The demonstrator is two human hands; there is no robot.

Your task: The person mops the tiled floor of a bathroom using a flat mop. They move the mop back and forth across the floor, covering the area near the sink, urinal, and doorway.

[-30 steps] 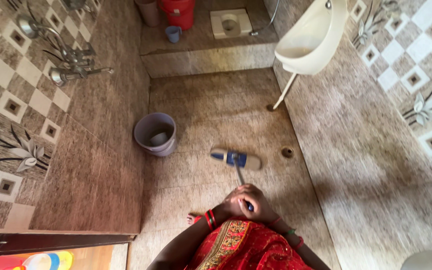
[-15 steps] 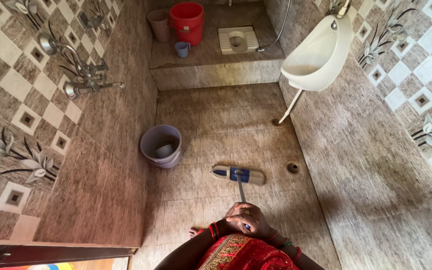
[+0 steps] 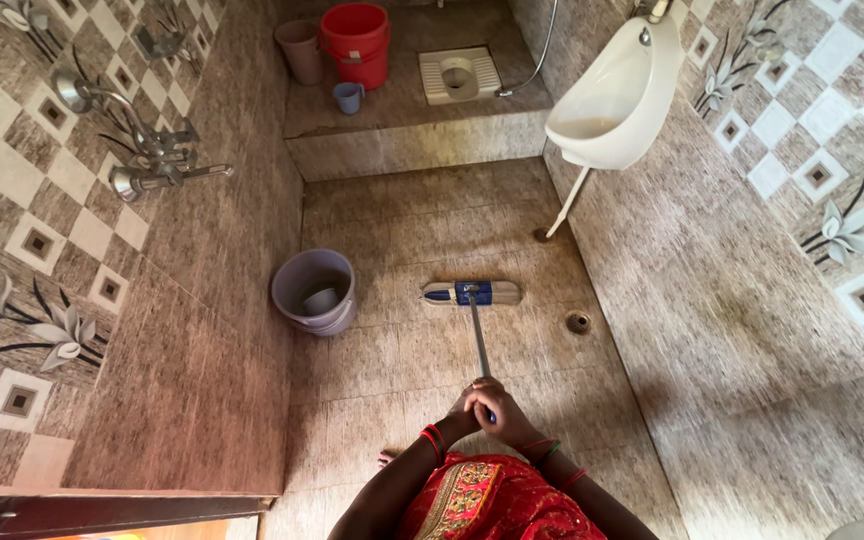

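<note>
Both hands, left hand (image 3: 464, 408) and right hand (image 3: 502, 412), clench the mop handle (image 3: 478, 340); its flat mop head (image 3: 472, 293) lies mid-floor beside the grey bucket (image 3: 314, 291). The floor (image 3: 422, 230) looks possibly damp around it, so the far strip toward the step (image 3: 417, 140) probably remains.

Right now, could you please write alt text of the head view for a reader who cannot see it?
Both hands, left hand and right hand, grip the handle of a flat mop whose head lies on the brown tiled floor. A grey bucket stands to its left by the wall, and a white urinal hangs on the right.
</note>
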